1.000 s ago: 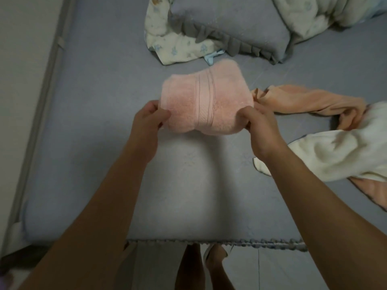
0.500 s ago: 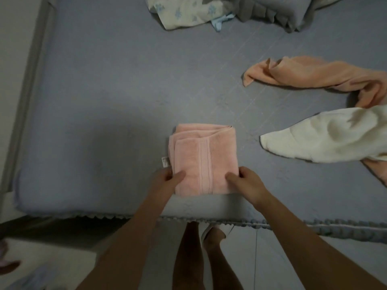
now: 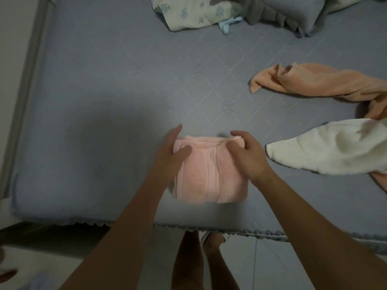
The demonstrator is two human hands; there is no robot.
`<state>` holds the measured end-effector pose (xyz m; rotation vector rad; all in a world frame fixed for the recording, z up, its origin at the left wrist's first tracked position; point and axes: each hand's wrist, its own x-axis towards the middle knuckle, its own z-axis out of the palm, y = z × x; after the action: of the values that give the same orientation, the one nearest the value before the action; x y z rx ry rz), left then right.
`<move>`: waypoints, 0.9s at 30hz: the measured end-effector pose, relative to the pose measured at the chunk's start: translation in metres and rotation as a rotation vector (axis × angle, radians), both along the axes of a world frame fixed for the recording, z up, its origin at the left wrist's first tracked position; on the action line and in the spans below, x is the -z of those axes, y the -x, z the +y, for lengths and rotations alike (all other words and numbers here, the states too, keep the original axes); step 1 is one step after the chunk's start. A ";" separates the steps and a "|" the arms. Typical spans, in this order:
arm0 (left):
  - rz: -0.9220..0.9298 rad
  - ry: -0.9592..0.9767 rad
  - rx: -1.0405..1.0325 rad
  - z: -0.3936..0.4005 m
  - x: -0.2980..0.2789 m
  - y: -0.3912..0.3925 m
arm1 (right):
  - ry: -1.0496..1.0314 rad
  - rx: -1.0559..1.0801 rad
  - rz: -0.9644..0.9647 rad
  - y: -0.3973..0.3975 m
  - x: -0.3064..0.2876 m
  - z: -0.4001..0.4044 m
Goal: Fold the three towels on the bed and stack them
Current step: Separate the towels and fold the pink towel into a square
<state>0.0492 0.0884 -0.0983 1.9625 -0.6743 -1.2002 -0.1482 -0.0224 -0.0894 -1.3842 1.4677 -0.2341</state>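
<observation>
now, hands first.
left hand (image 3: 170,152): fingers spread flat, pressing the far-left corner of the pink towel (image 3: 211,176).
right hand (image 3: 247,155): curled on the far-right corner, pinching the folded edge.
pink towel: folded into a small block, under both hands, near the bed's (image 3: 94,101) front edge.
white towel (image 3: 326,147): unfolded, just right of the right hand.
orange towel (image 3: 318,82): crumpled, beyond and right of the right hand, partly under the white towel.
pillow (image 3: 293,11): far beyond the hands.
</observation>
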 end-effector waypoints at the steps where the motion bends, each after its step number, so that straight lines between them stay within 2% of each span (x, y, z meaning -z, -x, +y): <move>1: 0.005 -0.033 0.046 0.009 -0.003 -0.001 | -0.008 -0.013 -0.001 0.004 0.000 0.005; 6: -0.052 -0.135 0.227 0.041 0.006 0.000 | 0.069 -0.179 0.162 0.023 0.013 0.032; 9: -0.323 -0.046 0.290 0.035 0.015 -0.006 | 0.211 -0.290 0.163 0.020 0.016 0.034; 11: -0.423 0.070 0.380 0.025 0.015 -0.013 | 0.326 -0.388 0.197 0.020 0.018 0.030; 13: -0.441 0.135 0.492 0.018 0.012 -0.016 | 0.401 -0.476 0.274 0.023 0.021 0.026; 15: -0.380 0.101 0.537 0.014 0.009 -0.015 | 0.380 -0.526 0.342 0.024 0.021 0.021; 18: -0.346 0.041 0.447 0.011 0.007 -0.014 | 0.411 -0.483 0.281 0.022 0.017 0.011; 22: -0.419 0.110 0.333 0.003 0.016 -0.013 | 0.457 -0.342 0.142 0.015 0.017 0.003; 27: -0.313 -0.164 0.247 -0.022 0.035 -0.007 | 0.146 -0.166 0.297 0.007 0.031 0.007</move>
<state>0.0557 0.0662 -0.1329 2.2838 -1.0306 -1.1295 -0.1551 -0.0149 -0.1207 -1.7073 1.5893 -0.0302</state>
